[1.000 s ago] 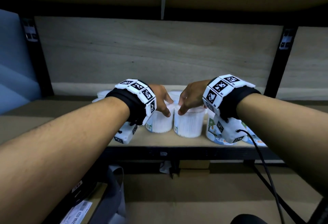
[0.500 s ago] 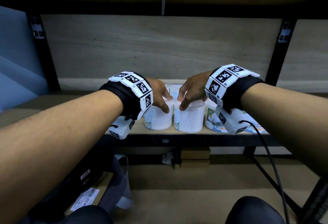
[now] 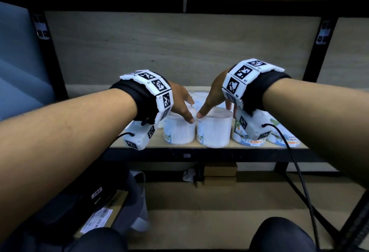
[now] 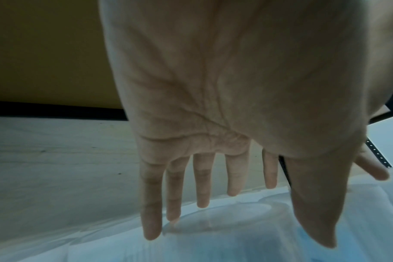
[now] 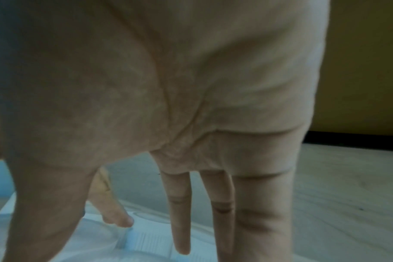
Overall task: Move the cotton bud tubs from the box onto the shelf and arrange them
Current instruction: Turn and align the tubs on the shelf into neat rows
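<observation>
Our left hand [image 3: 180, 104] and right hand [image 3: 214, 97], fingers straight and spread, rest on the lids of two cotton bud tubs [image 3: 179, 132] [image 3: 213, 133] standing side by side at the shelf's [image 3: 199, 146] front edge.

Dim, bluish light; dark corners, wide-angle bending at edges; wrist views soft, close-up blurred.

"COTTON BUDS" on the label of the rightmost tub [image 3: 287, 141] on the shelf [image 3: 209, 148].
</observation>
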Available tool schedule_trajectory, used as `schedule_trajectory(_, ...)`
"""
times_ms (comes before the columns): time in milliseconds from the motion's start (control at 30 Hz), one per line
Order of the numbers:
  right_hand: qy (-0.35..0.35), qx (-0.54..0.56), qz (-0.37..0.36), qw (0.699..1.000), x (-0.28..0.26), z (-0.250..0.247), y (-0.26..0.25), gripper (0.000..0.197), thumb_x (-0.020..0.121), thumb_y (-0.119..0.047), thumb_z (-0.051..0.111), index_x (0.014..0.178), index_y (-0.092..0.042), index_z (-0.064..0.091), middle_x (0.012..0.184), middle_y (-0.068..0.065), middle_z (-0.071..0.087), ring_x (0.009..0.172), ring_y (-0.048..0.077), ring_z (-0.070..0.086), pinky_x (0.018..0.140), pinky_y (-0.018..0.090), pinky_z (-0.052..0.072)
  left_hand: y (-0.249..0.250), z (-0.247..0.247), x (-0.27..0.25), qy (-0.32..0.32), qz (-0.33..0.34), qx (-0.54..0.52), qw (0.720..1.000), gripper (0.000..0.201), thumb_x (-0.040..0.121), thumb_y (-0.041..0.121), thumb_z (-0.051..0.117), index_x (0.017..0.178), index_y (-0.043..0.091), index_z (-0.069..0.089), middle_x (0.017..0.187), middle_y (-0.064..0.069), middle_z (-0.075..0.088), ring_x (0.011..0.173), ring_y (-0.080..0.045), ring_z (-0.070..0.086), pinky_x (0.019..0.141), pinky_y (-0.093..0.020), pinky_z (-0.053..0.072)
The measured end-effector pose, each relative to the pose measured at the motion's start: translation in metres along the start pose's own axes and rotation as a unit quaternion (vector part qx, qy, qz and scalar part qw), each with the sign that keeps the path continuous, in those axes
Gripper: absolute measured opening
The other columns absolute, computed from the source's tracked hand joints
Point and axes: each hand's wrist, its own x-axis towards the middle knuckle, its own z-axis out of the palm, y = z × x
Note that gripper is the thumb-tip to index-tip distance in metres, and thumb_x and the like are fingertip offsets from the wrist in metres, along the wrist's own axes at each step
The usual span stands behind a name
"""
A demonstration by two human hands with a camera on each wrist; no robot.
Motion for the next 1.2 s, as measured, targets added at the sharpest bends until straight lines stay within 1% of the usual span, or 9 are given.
schedule_trajectory(133, 0.002, -0.038, 0.0, 0.999, 0.005, 0.004, -0.006, 0.071, 0.087, -0.049, 0.066, 0.139, -0.005, 0.048, 0.075, 0.005, 0.055, 0.092, 0.022, 0.054, 0.08, 0.028, 0.042, 0.001, 0.001, 0.006, -0.001, 0.011, 0.007, 1.0, 0.075, 0.078, 0.061, 0.068, 0.144, 0.032, 0.047, 0.145, 0.007, 0.05, 0.132, -0.016, 0.047, 0.106, -0.029, 0.035)
schedule_trajectory(267, -0.007, -0.083, -0.017, 0.996, 0.015, 0.005, -0.004, 0.061, 0.09, -0.04, 0.067, 0.138, -0.007, 0.049, 0.118, 0.007, 0.059, 0.108, 0.024, 0.057, 0.083, 0.03, 0.043, 0.002, 0.0, 0.011, -0.002, 0.01, -0.003, 1.0, 0.077, 0.071, 0.064, 0.073, 0.138, 0.032, 0.054, 0.137, 0.008, 0.057, 0.115, -0.016, 0.055, 0.088, -0.025, 0.039)
schedule_trajectory(367, -0.021, -0.069, -0.036, 0.997, 0.024, 0.005, 0.0, 0.049, 0.084, -0.03, 0.076, 0.126, -0.013, 0.057, 0.129, 0.011, 0.06, 0.106, 0.026, 0.061, 0.076, 0.031, 0.051, 0.005, -0.002, 0.013, 0.002, 0.003, -0.006, 1.0, 0.074, 0.068, 0.067, 0.074, 0.131, 0.031, 0.06, 0.131, 0.008, 0.06, 0.112, -0.017, 0.056, 0.084, -0.025, 0.037)
schedule_trajectory(500, -0.05, -0.028, -0.065, 0.996, 0.03, 0.005, 0.013, 0.058, 0.077, -0.015, 0.082, 0.128, -0.021, 0.055, 0.094, 0.007, 0.06, 0.074, 0.016, 0.061, 0.063, 0.021, 0.053, 0.009, -0.004, 0.014, 0.002, -0.006, -0.01, 1.0, 0.072, 0.065, 0.071, 0.073, 0.122, 0.027, 0.065, 0.127, 0.005, 0.061, 0.117, -0.02, 0.056, 0.084, -0.028, 0.037)
schedule_trajectory(667, -0.087, 0.022, -0.11, 0.99, 0.029, 0.005, 0.025, 0.06, 0.074, -0.008, 0.083, 0.12, -0.035, 0.055, 0.14, -0.005, 0.052, 0.094, 0.016, 0.066, 0.082, 0.025, 0.055, 0.014, -0.002, 0.017, 0.001, -0.033, 0.022, 0.999, 0.077, 0.069, 0.076, 0.064, 0.12, 0.019, 0.064, 0.123, -0.001, 0.064, 0.112, -0.022, 0.057, 0.078, -0.029, 0.037)
schedule_trajectory(800, -0.092, 0.056, -0.145, 0.983, 0.024, 0.006, 0.033, 0.052, 0.077, -0.016, 0.082, 0.117, -0.037, 0.057, 0.144, -0.013, 0.048, 0.103, 0.008, 0.062, 0.084, 0.023, 0.052, 0.012, 0.004, 0.016, 0.001, -0.044, 0.046, 0.998, 0.087, 0.072, 0.081, 0.053, 0.127, 0.014, 0.061, 0.107, -0.003, 0.058, 0.092, -0.021, 0.047, 0.059, -0.026, 0.032)
schedule_trajectory(900, -0.068, 0.115, -0.133, 0.982, 0.023, 0.003, 0.034, 0.049, 0.079, -0.031, 0.08, 0.124, -0.03, 0.061, 0.135, 0.001, 0.056, 0.108, 0.018, 0.062, 0.088, 0.031, 0.056, 0.001, 0.002, 0.012, -0.01, -0.033, 0.007, 0.999, 0.1, 0.066, 0.087, 0.054, 0.145, 0.028, 0.042, 0.144, 0.0, 0.048, 0.121, -0.022, 0.049, 0.092, -0.034, 0.042)
schedule_trajectory(1000, -0.03, 0.119, -0.098, 0.988, 0.024, -0.002, 0.033, 0.053, 0.077, -0.045, 0.079, 0.123, -0.023, 0.063, 0.125, 0.005, 0.059, 0.103, 0.025, 0.064, 0.086, 0.037, 0.058, -0.011, -0.01, 0.0, -0.074, 0.004, -0.073, 0.995, 0.097, 0.069, 0.068, 0.072, 0.15, 0.043, 0.026, 0.155, 0.01, 0.033, 0.133, -0.019, 0.044, 0.106, -0.037, 0.043)
schedule_trajectory(1200, -0.046, 0.088, -0.037, 0.994, 0.032, 0.003, 0.023, 0.07, 0.065, -0.055, 0.084, 0.122, -0.019, 0.063, 0.131, 0.009, 0.055, 0.099, 0.033, 0.067, 0.073, 0.039, 0.062, -0.022, -0.015, -0.001, -0.12, 0.04, -0.118, 0.985, 0.078, 0.083, 0.019, 0.077, 0.144, 0.049, 0.038, 0.154, 0.01, 0.035, 0.123, -0.012, 0.046, 0.094, -0.028, 0.051)
